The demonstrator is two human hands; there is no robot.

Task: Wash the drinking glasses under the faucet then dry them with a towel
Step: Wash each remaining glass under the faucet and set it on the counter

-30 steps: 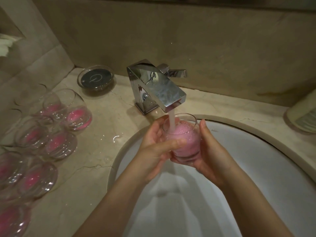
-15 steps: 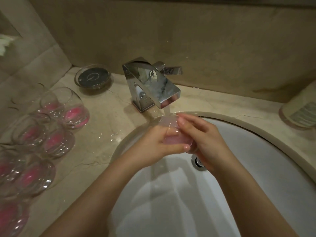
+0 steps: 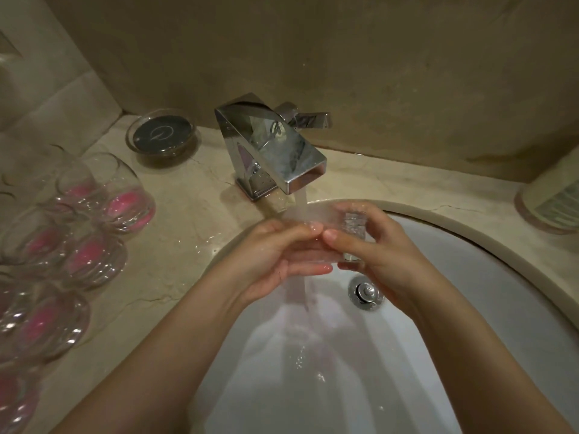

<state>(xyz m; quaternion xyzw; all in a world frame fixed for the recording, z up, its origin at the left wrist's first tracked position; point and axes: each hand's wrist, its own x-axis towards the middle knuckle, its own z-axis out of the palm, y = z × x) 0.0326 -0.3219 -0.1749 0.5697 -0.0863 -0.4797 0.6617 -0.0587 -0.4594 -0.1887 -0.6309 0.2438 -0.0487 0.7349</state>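
Note:
A clear drinking glass (image 3: pixel 326 227) lies on its side under the running chrome faucet (image 3: pixel 275 148), over the white sink (image 3: pixel 488 277). My left hand (image 3: pixel 275 255) curls its fingers and thumb round the glass's left end. My right hand (image 3: pixel 376 245) grips the thick base at the right end. Water streams over the glass and falls into the basin, and no pink liquid shows inside it. Several glasses with pink liquid (image 3: pixel 125 205) stand on the counter at the left. No towel is in view.
A round glass soap dish (image 3: pixel 161 136) sits at the back left of the beige marble counter (image 3: pixel 188 233). A pale container (image 3: pixel 554 202) stands at the right edge. The chrome drain (image 3: pixel 366 291) lies just below my right hand. Water spots wet the counter near the faucet.
The glass was upright and full of pink liquid a second ago. It has been tipped onto its side, the pink liquid has gone, and my right hand moved to its base.

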